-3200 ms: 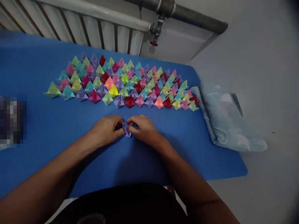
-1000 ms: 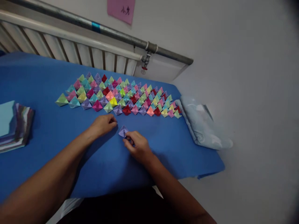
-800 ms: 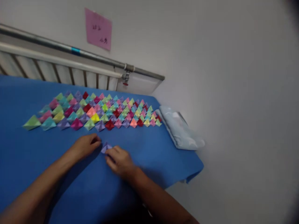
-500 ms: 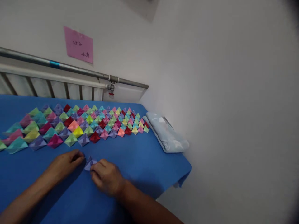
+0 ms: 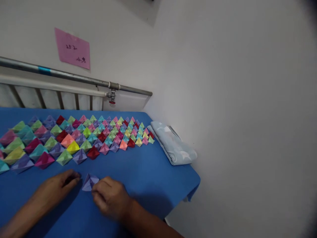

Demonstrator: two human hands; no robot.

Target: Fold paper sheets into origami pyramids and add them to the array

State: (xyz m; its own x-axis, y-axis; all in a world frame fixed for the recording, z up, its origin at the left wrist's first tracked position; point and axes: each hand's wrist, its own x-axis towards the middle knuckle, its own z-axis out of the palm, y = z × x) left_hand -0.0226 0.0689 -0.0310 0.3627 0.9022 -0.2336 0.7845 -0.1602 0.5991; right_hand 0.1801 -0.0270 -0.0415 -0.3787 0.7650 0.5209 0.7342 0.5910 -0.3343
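A purple folded paper boat (image 5: 88, 182) is pinched at its right end by my right hand (image 5: 111, 197), just above the blue-covered table (image 5: 138, 172). To its left, my left hand (image 5: 58, 186) is apart from the boat, its fingers curled with thumb and fingertips close together. Whether anything small sits between those fingertips is hidden. Beyond my hands, several rows of paper boats (image 5: 80, 156) in red, pink, green, yellow, teal and purple stand close together across the table.
A folded light blue cloth (image 5: 173, 143) lies at the table's right end, against the white wall (image 5: 235, 115). Behind the table run a metal pipe (image 5: 81, 78) with a red-handled valve (image 5: 112, 98) and a radiator (image 5: 51, 99). A pink note (image 5: 74, 49) hangs above.
The view has shifted a little to the right, so things appear further left. My right hand still pinches the purple boat, which shows more of its side now. My left hand stays beside it.
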